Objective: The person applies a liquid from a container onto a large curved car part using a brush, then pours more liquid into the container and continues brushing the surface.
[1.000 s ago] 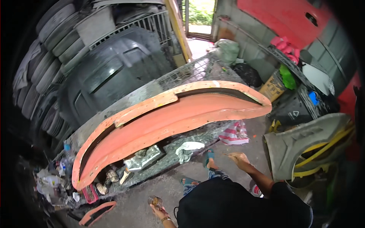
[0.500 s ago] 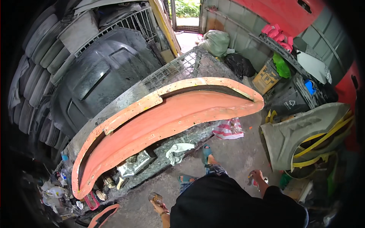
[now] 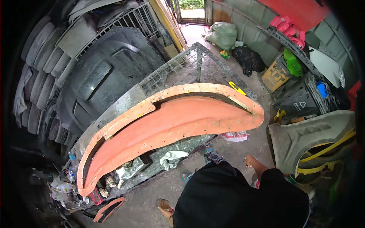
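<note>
Tabletop: dark and stained, set slantwise across a concrete floor.
Orange panel: long and curved, laid over the tabletop.
Dark bin: placed at the right, near the wall.
Cardboard box: just beside the bin, touching crumpled green plastic.
Red tray: near the panel's left tip, holding bits too small to tell.
Clear jar: brownish inside, held low at left.
Left fingers: wrapped around the jar.
Right fingers: curled in; cannot tell if holding anything.

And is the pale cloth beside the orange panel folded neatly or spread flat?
Neither; the pale cloth lies bunched up, with uneven creases and an irregular outline.
</note>
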Tool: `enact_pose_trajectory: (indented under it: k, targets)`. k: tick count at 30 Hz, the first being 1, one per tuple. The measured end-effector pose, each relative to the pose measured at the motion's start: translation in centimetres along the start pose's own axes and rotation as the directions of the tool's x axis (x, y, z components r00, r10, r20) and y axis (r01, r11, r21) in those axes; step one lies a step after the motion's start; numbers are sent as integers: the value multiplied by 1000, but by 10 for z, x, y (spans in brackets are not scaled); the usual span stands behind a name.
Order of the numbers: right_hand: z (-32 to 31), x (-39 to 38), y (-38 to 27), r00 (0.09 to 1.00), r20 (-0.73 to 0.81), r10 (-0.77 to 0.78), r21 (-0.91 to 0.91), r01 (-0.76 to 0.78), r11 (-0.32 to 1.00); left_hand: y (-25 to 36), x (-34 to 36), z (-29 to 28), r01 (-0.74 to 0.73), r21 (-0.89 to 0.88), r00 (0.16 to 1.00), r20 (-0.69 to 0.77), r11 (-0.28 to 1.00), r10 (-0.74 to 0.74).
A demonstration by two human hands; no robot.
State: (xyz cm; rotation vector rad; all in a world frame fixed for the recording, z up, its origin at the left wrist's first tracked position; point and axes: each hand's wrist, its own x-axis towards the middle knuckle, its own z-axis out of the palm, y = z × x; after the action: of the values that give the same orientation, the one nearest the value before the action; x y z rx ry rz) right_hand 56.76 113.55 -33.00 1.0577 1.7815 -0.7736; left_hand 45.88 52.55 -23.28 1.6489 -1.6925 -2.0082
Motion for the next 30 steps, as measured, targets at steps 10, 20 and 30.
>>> enact_pose_trajectory:
  k: [10, 20, 30]
  targets:
    - [-28, 42, 1, 962, -122, -245, -226, 213, 951, -45, -72, 1, 85, -43, 986, -138, 995, -90]
    - [-28, 42, -5, 944, -125, -305, -317, 253, 914, -54, -79, 6, 85, -31, 983, -159, 996, -89]
    - [-48, 46, -21, 927, -171, -334, -185, 303, 935, -48, -70, 21, 80, -25, 990, -118, 996, -82]
